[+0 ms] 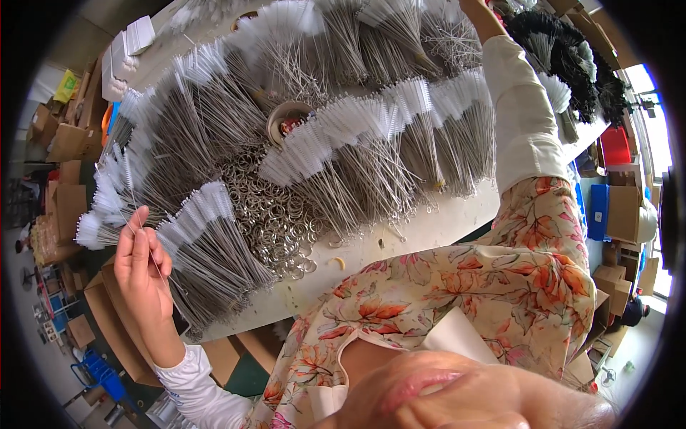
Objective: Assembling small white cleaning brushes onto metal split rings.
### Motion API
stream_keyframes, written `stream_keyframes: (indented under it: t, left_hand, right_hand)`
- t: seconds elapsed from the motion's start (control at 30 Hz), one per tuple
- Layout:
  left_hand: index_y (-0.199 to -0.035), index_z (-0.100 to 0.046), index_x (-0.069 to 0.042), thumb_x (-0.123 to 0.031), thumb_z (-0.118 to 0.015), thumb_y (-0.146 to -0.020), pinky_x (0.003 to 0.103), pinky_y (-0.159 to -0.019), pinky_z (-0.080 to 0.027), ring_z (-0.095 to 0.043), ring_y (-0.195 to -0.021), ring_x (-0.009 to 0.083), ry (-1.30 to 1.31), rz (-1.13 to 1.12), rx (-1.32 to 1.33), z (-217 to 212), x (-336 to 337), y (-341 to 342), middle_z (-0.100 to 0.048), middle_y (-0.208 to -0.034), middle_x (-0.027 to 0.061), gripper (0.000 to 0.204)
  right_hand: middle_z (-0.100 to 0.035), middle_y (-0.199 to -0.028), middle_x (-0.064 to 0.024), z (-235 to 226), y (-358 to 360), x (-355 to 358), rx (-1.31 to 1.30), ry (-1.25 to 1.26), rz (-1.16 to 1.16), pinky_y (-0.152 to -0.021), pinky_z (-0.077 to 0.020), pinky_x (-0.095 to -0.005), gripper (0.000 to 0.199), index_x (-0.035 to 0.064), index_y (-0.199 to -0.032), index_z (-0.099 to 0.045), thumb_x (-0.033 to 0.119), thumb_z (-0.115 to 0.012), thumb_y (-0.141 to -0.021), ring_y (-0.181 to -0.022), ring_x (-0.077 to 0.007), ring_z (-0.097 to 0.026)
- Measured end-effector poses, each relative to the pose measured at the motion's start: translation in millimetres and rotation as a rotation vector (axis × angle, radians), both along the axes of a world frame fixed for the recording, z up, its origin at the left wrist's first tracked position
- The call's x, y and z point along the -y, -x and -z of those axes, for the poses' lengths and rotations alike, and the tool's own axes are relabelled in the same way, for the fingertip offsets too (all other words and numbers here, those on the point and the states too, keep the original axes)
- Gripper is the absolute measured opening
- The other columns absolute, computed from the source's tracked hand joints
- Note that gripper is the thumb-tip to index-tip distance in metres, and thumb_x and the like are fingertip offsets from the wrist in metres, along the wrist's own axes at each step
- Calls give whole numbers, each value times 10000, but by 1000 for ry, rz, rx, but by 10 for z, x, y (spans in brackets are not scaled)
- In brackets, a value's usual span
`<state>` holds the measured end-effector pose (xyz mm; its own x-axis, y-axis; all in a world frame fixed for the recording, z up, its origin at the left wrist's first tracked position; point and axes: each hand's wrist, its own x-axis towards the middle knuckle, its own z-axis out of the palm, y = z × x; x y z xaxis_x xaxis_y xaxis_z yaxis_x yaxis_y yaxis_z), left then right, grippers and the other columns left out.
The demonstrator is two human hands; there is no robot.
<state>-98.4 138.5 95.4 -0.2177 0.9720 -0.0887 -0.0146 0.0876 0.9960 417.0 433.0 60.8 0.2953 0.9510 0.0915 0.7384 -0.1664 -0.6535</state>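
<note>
My left hand (pixel 146 259) is at the table's left edge, thumb and fingers pinched on the thin wire stem of a small white-bristled brush (pixel 127 171). Its bristle end points up and away, over other brushes. Just right of that hand lies a bundle of wire-stemmed brushes (pixel 214 254), bristles toward the far side. Stretched out to the far right, my right hand (pixel 477 10) is cut off by the top of the picture. Its fingers are out of sight, near brush bundles (pixel 450 43) at the back.
A heap of metal split rings (pixel 275 214) lies mid-table beside a round bowl (pixel 286 120). Rows of brush bundles (pixel 371 143) cover much of the table (pixel 421 232). Black-bristled brushes (pixel 572 64) are piled at far right. Cardboard boxes (pixel 118 314) stand below the left edge.
</note>
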Motion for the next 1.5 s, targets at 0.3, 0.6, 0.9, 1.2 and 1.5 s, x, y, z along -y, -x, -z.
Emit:
stream_keyframes:
  t: [0.3,0.6,0.9,1.2,1.5]
  left_hand:
    - [-1215,-511,-8,-184,-509,-935,148,-417,-268,-373,-570,-1,13,137,283,269,-784,-190,-480,-783,-33,331]
    - [-1016,-617,12,-186,-660,-838,219,-615,-535,-622,-738,115,-518,303,-31,24,-718,-1249,-632,-902,49,270]
    - [-989,-626,3,-135,-566,-900,152,-397,-298,-421,-526,6,-361,200,-42,244,-82,-1277,-591,-728,27,174]
    - [-1068,-597,-7,-127,-529,-921,143,-388,-274,-367,-490,-7,-425,95,-70,519,295,-1391,-542,-721,4,202]
    - [-1050,-600,-3,-88,-530,-912,155,-384,-269,-369,-533,1,-298,11,218,800,256,-1455,-537,-738,13,176]
  right_hand:
    - [-379,-571,49,-319,624,195,-1153,-55,-404,-417,-243,-201,66,74,-832,-607,133,-630,-850,-455,-59,-318]
    - [-486,-573,52,-454,2234,1688,-1480,61,-698,-425,-271,-187,120,78,-762,-615,141,-621,-863,-450,-43,-346]
    - [-538,-607,33,-305,2481,2063,-1387,9,-629,-432,-273,-192,149,57,-709,-616,136,-690,-812,-469,-28,-376]
    - [-541,-581,40,-157,2539,2393,-1212,-178,-648,-462,-296,-185,141,31,-715,-623,105,-673,-824,-497,-20,-390]
    - [-626,-578,-33,131,2653,2424,-862,-450,-590,-447,-425,-194,206,-14,-723,-657,165,-758,-728,-496,-37,-540]
